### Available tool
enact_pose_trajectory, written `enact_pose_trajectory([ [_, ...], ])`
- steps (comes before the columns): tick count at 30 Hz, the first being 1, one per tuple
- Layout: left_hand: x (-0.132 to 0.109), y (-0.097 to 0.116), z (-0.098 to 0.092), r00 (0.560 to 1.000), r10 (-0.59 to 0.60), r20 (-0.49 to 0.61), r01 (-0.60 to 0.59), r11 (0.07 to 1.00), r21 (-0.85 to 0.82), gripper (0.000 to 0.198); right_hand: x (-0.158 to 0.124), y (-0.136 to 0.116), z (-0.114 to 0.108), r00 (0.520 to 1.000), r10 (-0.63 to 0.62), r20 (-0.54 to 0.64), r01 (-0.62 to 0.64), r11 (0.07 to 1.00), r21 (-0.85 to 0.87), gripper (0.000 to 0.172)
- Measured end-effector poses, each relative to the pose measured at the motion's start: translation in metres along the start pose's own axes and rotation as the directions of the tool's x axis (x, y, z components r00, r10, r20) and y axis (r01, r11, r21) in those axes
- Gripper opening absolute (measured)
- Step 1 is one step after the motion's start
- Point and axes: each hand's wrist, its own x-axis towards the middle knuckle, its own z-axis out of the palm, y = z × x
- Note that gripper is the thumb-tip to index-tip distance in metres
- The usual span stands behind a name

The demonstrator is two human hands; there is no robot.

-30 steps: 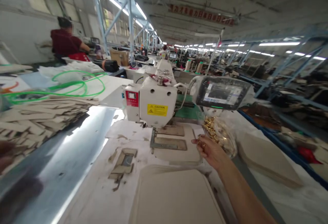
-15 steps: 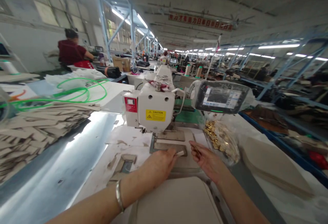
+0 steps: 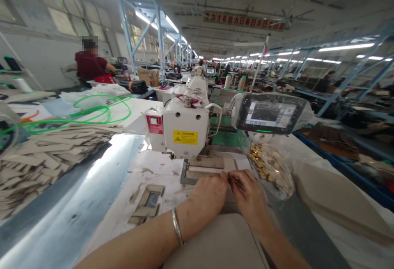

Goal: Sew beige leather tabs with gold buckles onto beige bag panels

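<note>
My left hand [image 3: 211, 193], with a silver bangle [image 3: 177, 227] on the wrist, is closed in a pinch. Half a second ago a short pale strip stuck out of its fingers; now the fingers hide it. Against its fingertips, my right hand [image 3: 248, 195] pinches a small gold-coloured metal fitting [image 3: 235, 182], mostly covered by the fingers. Both hands are over the front of the sewing machine's clamp frame [image 3: 184, 177]. Below them lies a stack of beige panels [image 3: 215, 246]. The white sewing machine head [image 3: 184, 123] stands just behind.
A clear bag of gold fittings [image 3: 271, 170] lies right of my hands, below the control screen [image 3: 267, 115]. More beige panels [image 3: 341, 203] are stacked at the right. Beige strips [image 3: 46, 158] and a green hose [image 3: 107, 115] fill the left. A person [image 3: 92, 65] sits beyond.
My left hand has moved right and my hands have come together, fingertips meeting around the gold fitting. The pale strip has gone out of sight. The view has shifted slightly.
</note>
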Motion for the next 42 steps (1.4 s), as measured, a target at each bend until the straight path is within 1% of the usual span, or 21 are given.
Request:
enact_pose_trajectory([
  [2, 0.002, 0.0, 0.002, 1.0, 0.011, 0.013, -0.01, 0.999, -0.037, 0.025, -0.002, -0.002, 0.0, 0.998, 0.053, 0.026, -0.054, 0.998, 0.031, 0.015],
  [4, 0.004, -0.003, 0.009, 1.0, 0.013, -0.019, -0.015, 0.994, -0.107, 0.024, -0.003, 0.001, 0.0, 0.988, 0.135, 0.076, -0.142, 0.985, 0.102, 0.013],
  [6, 0.007, -0.007, 0.017, 0.999, 0.001, -0.053, -0.011, 0.981, -0.191, 0.023, -0.005, 0.005, -0.001, 0.965, 0.215, 0.149, -0.237, 0.96, 0.15, 0.01],
  [8, 0.01, -0.011, 0.024, 0.997, 0.03, -0.073, -0.047, 0.969, -0.244, 0.024, -0.005, 0.011, -0.001, 0.937, 0.266, 0.227, -0.299, 0.946, 0.127, 0.01],
  [9, 0.011, -0.012, 0.026, 0.995, 0.059, -0.082, -0.077, 0.967, -0.241, 0.023, -0.005, 0.013, -0.001, 0.925, 0.278, 0.259, -0.311, 0.946, 0.095, 0.01],
  [11, 0.013, -0.015, 0.027, 0.981, 0.135, -0.139, -0.156, 0.975, -0.157, 0.017, -0.003, 0.019, 0.001, 0.904, 0.297, 0.307, -0.323, 0.946, 0.036, 0.01],
  [13, 0.012, -0.018, 0.028, 0.953, 0.2, -0.226, -0.209, 0.978, -0.02, 0.013, 0.0, 0.027, 0.005, 0.881, 0.334, 0.335, -0.36, 0.933, 0.016, 0.008],
  [15, 0.009, -0.022, 0.031, 0.918, 0.25, -0.307, -0.238, 0.968, 0.077, 0.02, 0.005, 0.036, 0.008, 0.847, 0.397, 0.354, -0.429, 0.903, 0.013, 0.01],
  [16, 0.007, -0.026, 0.034, 0.907, 0.264, -0.329, -0.248, 0.965, 0.089, 0.027, 0.009, 0.04, 0.01, 0.824, 0.429, 0.369, -0.465, 0.885, 0.008, 0.014],
  [18, 0.001, -0.035, 0.043, 0.908, 0.259, -0.33, -0.254, 0.965, 0.061, 0.045, 0.017, 0.048, 0.011, 0.778, 0.472, 0.414, -0.511, 0.86, -0.019, 0.023],
  [20, -0.004, -0.046, 0.052, 0.931, 0.216, -0.293, -0.221, 0.975, 0.016, 0.061, 0.026, 0.053, 0.01, 0.748, 0.484, 0.454, -0.518, 0.853, -0.057, 0.033],
  [21, -0.005, -0.05, 0.056, 0.944, 0.19, -0.27, -0.197, 0.98, 0.002, 0.066, 0.03, 0.054, 0.009, 0.739, 0.487, 0.465, -0.517, 0.853, -0.073, 0.036],
  [23, -0.006, -0.058, 0.061, 0.959, 0.156, -0.238, -0.161, 0.987, 0.0, 0.069, 0.039, 0.055, 0.007, 0.725, 0.503, 0.471, -0.526, 0.845, -0.093, 0.04],
  [26, 0.0, -0.064, 0.063, 0.961, 0.155, -0.23, -0.157, 0.988, 0.009, 0.07, 0.051, 0.053, 0.008, 0.694, 0.543, 0.472, -0.569, 0.816, -0.103, 0.041],
  [30, 0.011, -0.071, 0.065, 0.956, 0.15, -0.252, -0.15, 0.989, 0.018, 0.071, 0.06, 0.049, 0.015, 0.618, 0.614, 0.491, -0.641, 0.755, -0.138, 0.043],
  [31, 0.013, -0.073, 0.065, 0.955, 0.147, -0.257, -0.146, 0.989, 0.023, 0.071, 0.061, 0.049, 0.017, 0.613, 0.61, 0.502, -0.644, 0.754, -0.131, 0.042],
  [32, 0.014, -0.075, 0.065, 0.954, 0.145, -0.261, -0.143, 0.989, 0.027, 0.071, 0.062, 0.049, 0.019, 0.619, 0.595, 0.512, -0.635, 0.763, -0.119, 0.042],
  [34, 0.015, -0.078, 0.065, 0.952, 0.142, -0.271, -0.14, 0.99, 0.027, 0.071, 0.062, 0.052, 0.023, 0.649, 0.561, 0.513, -0.596, 0.795, -0.115, 0.04],
  [36, 0.012, -0.079, 0.064, 0.951, 0.145, -0.272, -0.146, 0.989, 0.016, 0.071, 0.062, 0.056, 0.026, 0.67, 0.55, 0.498, -0.555, 0.817, -0.156, 0.038],
  [39, 0.005, -0.076, 0.062, 0.957, 0.15, -0.246, -0.157, 0.988, -0.007, 0.069, 0.063, 0.059, 0.028, 0.676, 0.553, 0.487, -0.526, 0.825, -0.207, 0.036],
  [42, -0.004, -0.072, 0.061, 0.97, 0.097, -0.222, -0.106, 0.994, -0.03, 0.07, 0.065, 0.057, 0.027, 0.676, 0.55, 0.491, -0.519, 0.828, -0.213, 0.035],
])
